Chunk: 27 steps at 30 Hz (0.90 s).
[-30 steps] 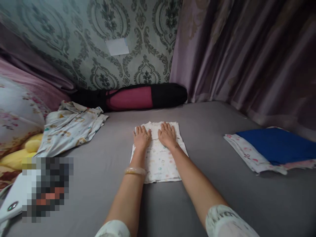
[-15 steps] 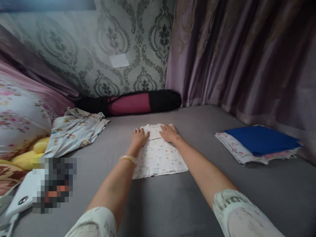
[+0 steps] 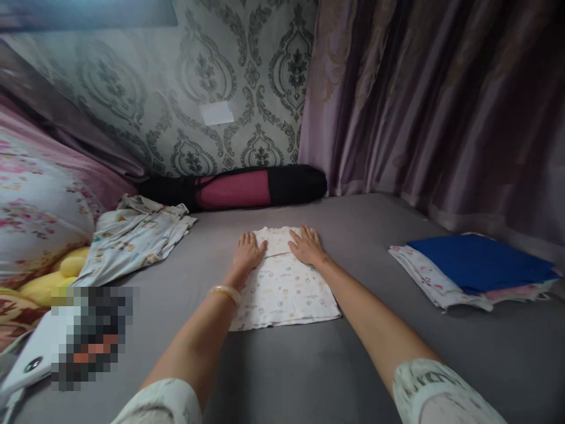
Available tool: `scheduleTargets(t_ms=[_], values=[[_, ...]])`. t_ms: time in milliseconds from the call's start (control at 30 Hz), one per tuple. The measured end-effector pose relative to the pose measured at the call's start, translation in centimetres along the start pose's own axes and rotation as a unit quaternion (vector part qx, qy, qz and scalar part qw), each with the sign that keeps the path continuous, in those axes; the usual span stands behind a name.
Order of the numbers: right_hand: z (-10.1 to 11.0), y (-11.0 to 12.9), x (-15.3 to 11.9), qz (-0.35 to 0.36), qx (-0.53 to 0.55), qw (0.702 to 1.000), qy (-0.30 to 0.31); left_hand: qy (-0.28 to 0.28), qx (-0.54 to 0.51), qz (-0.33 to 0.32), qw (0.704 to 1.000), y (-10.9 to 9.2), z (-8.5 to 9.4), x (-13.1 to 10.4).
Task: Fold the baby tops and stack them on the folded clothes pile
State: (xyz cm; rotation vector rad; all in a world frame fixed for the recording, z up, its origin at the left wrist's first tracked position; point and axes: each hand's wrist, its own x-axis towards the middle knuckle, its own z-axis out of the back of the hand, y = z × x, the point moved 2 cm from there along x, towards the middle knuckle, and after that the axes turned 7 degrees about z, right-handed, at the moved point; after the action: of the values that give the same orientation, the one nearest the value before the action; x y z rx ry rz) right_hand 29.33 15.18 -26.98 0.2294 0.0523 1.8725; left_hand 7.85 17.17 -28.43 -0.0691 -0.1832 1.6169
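A small white printed shirt (image 3: 286,291) lies folded on the grey bed sheet (image 3: 353,377) in front of me, with its sides turned in and a folded flap across its far end. My left hand (image 3: 249,250) rests palm down on the shirt's far left edge, fingers stretched forward. On the far right edge lies my right hand (image 3: 305,244), flat too, with its thumb pointing inward. Neither hand grips the cloth. A pale bangle (image 3: 225,292) circles my left wrist.
To the right sits a stack of folded clothes with a blue garment (image 3: 481,262) on top. A loose printed garment (image 3: 141,232) lies at the left beside a floral pillow (image 3: 39,200). A white power bank (image 3: 39,353) is nearer. A black and red bag (image 3: 233,188) lies along the wall.
The view has shifted slightly, so the scene sits a little lower. Both hands remain flat at the shirt's far end, with the left fingers a little straighter.
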Motion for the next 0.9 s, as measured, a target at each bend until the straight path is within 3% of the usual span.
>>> scheduleTargets(t_ms=[567, 733, 900], values=[[-0.3, -0.3, 0.2, -0.009, 0.005, 1.000, 0.018, 0.019, -0.015, 0.012, 1.000, -0.1, 0.5, -0.3], [-0.1, -0.2, 0.4, -0.019, 0.002, 0.999, 0.048, -0.025, 0.003, -0.004, 1.000, -1.8, 2.3, -2.9], [0.2, -0.3, 0.9, -0.022, 0.004, 0.996, 0.084, 0.034, -0.002, -0.001, 0.999, -3.6, 3.2, -7.3]])
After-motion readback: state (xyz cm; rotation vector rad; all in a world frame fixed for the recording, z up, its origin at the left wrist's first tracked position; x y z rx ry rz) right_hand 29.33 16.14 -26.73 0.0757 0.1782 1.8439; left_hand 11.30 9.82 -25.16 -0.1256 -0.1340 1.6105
